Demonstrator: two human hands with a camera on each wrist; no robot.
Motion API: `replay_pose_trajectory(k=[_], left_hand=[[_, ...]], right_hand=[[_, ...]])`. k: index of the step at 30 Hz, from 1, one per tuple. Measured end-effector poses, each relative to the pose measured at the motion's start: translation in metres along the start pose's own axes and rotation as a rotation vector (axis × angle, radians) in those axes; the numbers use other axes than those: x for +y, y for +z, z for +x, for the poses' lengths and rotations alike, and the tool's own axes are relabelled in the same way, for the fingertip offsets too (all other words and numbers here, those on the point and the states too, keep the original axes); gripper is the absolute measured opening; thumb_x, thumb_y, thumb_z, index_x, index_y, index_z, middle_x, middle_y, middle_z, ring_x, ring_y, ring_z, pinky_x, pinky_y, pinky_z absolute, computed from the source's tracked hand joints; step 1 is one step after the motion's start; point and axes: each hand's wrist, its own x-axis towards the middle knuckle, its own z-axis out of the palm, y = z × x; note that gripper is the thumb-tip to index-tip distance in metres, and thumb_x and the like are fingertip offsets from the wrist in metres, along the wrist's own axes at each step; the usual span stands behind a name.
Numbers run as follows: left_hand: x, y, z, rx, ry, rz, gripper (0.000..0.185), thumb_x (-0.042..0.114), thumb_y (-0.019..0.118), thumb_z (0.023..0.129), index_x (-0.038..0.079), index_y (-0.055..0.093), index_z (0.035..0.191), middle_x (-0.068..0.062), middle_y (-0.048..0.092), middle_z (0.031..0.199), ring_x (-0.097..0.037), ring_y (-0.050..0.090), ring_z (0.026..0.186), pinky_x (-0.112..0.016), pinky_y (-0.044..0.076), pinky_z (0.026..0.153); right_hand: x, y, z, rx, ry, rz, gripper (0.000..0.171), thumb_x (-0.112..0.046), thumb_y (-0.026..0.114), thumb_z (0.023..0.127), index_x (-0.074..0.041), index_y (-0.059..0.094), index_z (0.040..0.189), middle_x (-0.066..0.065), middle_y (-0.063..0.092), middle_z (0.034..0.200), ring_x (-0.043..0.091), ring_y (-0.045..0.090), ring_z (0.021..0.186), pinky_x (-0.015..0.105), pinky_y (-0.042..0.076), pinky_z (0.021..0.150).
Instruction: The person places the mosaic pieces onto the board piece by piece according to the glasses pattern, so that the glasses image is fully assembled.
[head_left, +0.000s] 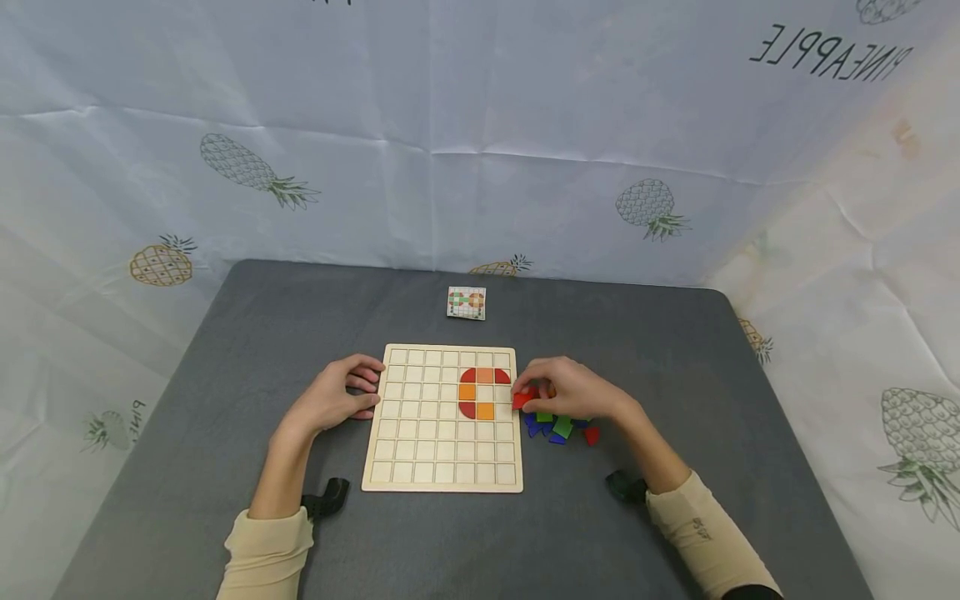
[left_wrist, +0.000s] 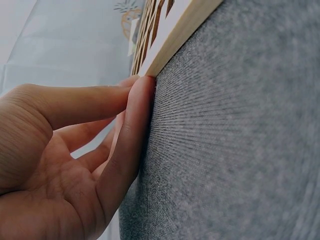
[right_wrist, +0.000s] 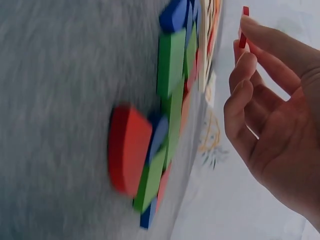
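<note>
A light wooden grid board (head_left: 420,450) lies on the grey table, with several red and orange pieces (head_left: 485,411) set in its upper right cells. At the board's left edge rests my left hand (head_left: 330,398), thumb and fingertips against the rim. The left wrist view shows these fingertips (left_wrist: 145,82) right at the board's side (left_wrist: 172,42). My right hand (head_left: 573,390) pinches a small red piece (right_wrist: 243,27) between thumb and fingers, beside the board's right edge. Under and near it lies a loose pile of green, blue and red pieces (head_left: 562,427), partly hidden by the hand.
Behind the board lies a small card (head_left: 467,303) printed with a coloured grid pattern. One red piece (head_left: 592,436) sits at the pile's right side. A white cloth with pineapple prints (head_left: 465,208) hangs behind the table (head_left: 600,325).
</note>
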Motion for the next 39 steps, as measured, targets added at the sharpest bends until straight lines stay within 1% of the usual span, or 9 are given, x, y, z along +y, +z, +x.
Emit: replay_pose_trajectory(k=[8,15,19,24,26,29,32,35,39], left_hand=[[0.0,0.001,0.0,0.007,-0.003,0.007,0.046,-0.007,0.071,0.1,-0.005,0.057,0.144,-0.026,0.058,0.127,-0.03,0.064,0.106,-0.033,0.068,0.072],[0.001,0.001,-0.001,0.008,-0.003,0.015,0.046,-0.006,0.071,0.1,-0.005,0.057,0.144,-0.026,0.058,0.127,-0.03,0.064,0.106,-0.033,0.068,0.072],[0.001,0.001,0.0,0.01,0.0,0.015,0.046,-0.006,0.072,0.1,-0.005,0.057,0.144,-0.026,0.058,0.126,-0.03,0.064,0.106,-0.032,0.068,0.072],[0.001,0.0,0.0,0.008,0.003,0.009,0.046,-0.007,0.071,0.099,-0.005,0.057,0.143,-0.026,0.058,0.126,-0.03,0.064,0.106,-0.032,0.068,0.071],[0.001,0.0,0.0,0.008,0.004,0.009,0.046,-0.007,0.071,0.099,-0.006,0.057,0.143,-0.026,0.058,0.126,-0.03,0.064,0.105,-0.032,0.068,0.071],[0.001,0.0,0.0,0.007,0.004,0.01,0.046,-0.007,0.071,0.1,-0.006,0.057,0.143,-0.026,0.058,0.125,-0.03,0.063,0.105,-0.032,0.068,0.071],[0.001,0.0,0.0,0.007,0.002,0.009,0.046,-0.007,0.071,0.1,-0.006,0.057,0.143,-0.026,0.058,0.125,-0.03,0.063,0.105,-0.032,0.068,0.071],[0.001,0.0,0.0,0.009,0.0,0.01,0.046,-0.007,0.072,0.099,-0.005,0.058,0.143,-0.026,0.059,0.125,-0.03,0.063,0.105,-0.032,0.068,0.071],[0.001,0.001,0.0,0.013,-0.002,0.01,0.046,-0.007,0.072,0.099,-0.005,0.058,0.142,-0.026,0.059,0.125,-0.03,0.064,0.105,-0.032,0.068,0.071]], right_hand=[[-0.011,0.015,0.013,-0.02,-0.002,-0.13,0.018,-0.025,0.083,0.098,-0.02,0.081,0.115,-0.004,0.07,0.099,-0.001,0.048,0.069,0.018,0.043,0.061],[-0.015,0.022,0.019,-0.018,0.02,-0.176,0.016,-0.026,0.083,0.098,-0.021,0.082,0.113,-0.006,0.074,0.102,-0.001,0.052,0.07,0.017,0.045,0.061],[-0.017,0.023,0.02,-0.014,0.02,-0.174,0.015,-0.023,0.083,0.098,-0.02,0.082,0.112,-0.005,0.074,0.102,-0.001,0.051,0.069,0.018,0.044,0.059],[-0.018,0.023,0.021,-0.001,0.018,-0.163,0.016,-0.02,0.084,0.097,-0.019,0.081,0.113,-0.004,0.074,0.104,0.006,0.057,0.073,0.017,0.044,0.06],[-0.018,0.023,0.021,0.006,0.019,-0.163,0.016,-0.019,0.084,0.096,-0.019,0.081,0.112,-0.004,0.075,0.104,0.006,0.058,0.075,0.017,0.045,0.061],[-0.016,0.024,0.022,0.013,0.021,-0.165,0.016,-0.021,0.085,0.096,-0.019,0.081,0.112,-0.005,0.075,0.104,0.0,0.056,0.075,0.017,0.046,0.061],[-0.015,0.023,0.021,0.023,0.037,-0.163,0.019,-0.024,0.086,0.095,-0.019,0.081,0.112,-0.006,0.076,0.104,-0.001,0.057,0.076,0.018,0.048,0.063],[-0.013,0.019,0.017,0.04,0.067,-0.157,0.022,-0.025,0.087,0.094,-0.019,0.081,0.114,-0.006,0.076,0.107,0.001,0.058,0.078,0.018,0.049,0.066],[-0.009,0.012,0.009,0.063,0.104,-0.135,0.026,-0.023,0.087,0.094,-0.017,0.081,0.118,-0.004,0.076,0.109,0.004,0.056,0.076,0.021,0.049,0.065]])
